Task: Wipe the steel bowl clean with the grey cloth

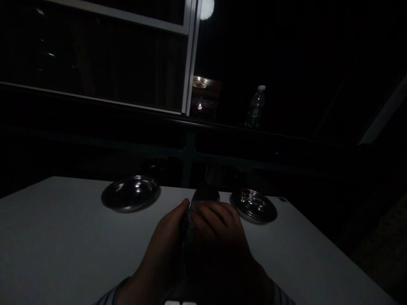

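The scene is very dark. My left hand and my right hand meet over the near middle of a white table. Both are closed on a dark metal plate held on edge between them, its rim poking out past my fingers. My left thumb lies along its left side. My right fingers press a dim cloth-like thing against its face; I cannot make out what that is. A shallow steel plate lies to the far left of my hands, and another steel plate lies to the right.
Behind the table runs a dark rail with a water bottle standing on a ledge. A white window frame rises at the back, with a small lit object beside it. The table's right edge falls away into darkness.
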Demonstrator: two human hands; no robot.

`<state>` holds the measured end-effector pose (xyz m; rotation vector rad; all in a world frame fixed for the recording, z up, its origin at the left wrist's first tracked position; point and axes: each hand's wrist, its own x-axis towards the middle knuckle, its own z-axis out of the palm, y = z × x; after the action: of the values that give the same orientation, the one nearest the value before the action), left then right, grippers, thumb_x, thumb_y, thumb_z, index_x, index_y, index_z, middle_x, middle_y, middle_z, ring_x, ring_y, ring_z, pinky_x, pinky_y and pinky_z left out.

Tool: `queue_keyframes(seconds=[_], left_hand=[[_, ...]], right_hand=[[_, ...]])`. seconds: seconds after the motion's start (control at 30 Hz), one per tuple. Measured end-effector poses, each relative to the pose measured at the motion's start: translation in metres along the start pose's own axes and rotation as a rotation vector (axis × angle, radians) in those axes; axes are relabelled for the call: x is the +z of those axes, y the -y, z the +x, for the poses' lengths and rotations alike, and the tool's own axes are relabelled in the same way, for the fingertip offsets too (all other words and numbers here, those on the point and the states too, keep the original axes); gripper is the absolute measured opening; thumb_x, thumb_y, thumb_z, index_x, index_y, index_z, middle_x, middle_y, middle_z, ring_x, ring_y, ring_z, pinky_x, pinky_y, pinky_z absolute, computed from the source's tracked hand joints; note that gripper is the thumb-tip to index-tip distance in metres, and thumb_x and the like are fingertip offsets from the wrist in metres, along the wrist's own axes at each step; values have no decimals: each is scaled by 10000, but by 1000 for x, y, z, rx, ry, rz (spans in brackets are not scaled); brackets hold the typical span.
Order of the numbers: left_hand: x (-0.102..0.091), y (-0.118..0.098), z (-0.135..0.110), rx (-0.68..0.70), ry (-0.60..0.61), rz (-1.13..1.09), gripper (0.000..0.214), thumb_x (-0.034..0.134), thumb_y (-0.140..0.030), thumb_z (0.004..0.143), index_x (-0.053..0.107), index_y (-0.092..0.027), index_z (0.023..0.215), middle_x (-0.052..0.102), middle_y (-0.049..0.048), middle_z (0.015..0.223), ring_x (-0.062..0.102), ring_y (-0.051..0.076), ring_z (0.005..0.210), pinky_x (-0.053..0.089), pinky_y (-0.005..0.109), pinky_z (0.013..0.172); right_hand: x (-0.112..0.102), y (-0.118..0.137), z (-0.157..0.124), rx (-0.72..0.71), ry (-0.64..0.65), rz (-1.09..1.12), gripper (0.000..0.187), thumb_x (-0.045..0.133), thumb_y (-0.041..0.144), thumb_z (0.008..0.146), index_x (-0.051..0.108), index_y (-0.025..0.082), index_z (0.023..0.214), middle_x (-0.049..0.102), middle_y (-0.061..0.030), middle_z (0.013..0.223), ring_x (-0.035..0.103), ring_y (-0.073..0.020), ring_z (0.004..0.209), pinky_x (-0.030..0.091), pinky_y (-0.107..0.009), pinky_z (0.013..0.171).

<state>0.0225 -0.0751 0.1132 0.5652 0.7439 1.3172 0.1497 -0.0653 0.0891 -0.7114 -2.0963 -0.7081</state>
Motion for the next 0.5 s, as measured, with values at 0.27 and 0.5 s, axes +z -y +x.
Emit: queue_keyframes(seconds=[0.27,0.5], left_hand=[[3,-4,-3,126,-40,208,225,639,-366,692,618,-149,634,588,-16,563,538,126,562,434,232,562],[7,-4,-5,124,-92,209,177,659,-340,664,633,-166,647,616,-15,580,560,136,572,439,227,547]], right_hand=[[-2,-2,2,29,-9,-48,278,403,243,876,576,139,1067,614,-64,1111,481,-203,1032,302,-409,880],[-2,-7,0,-62,38,41,239,438,211,860,580,144,1041,629,-42,1068,483,-183,1014,320,-379,875]])
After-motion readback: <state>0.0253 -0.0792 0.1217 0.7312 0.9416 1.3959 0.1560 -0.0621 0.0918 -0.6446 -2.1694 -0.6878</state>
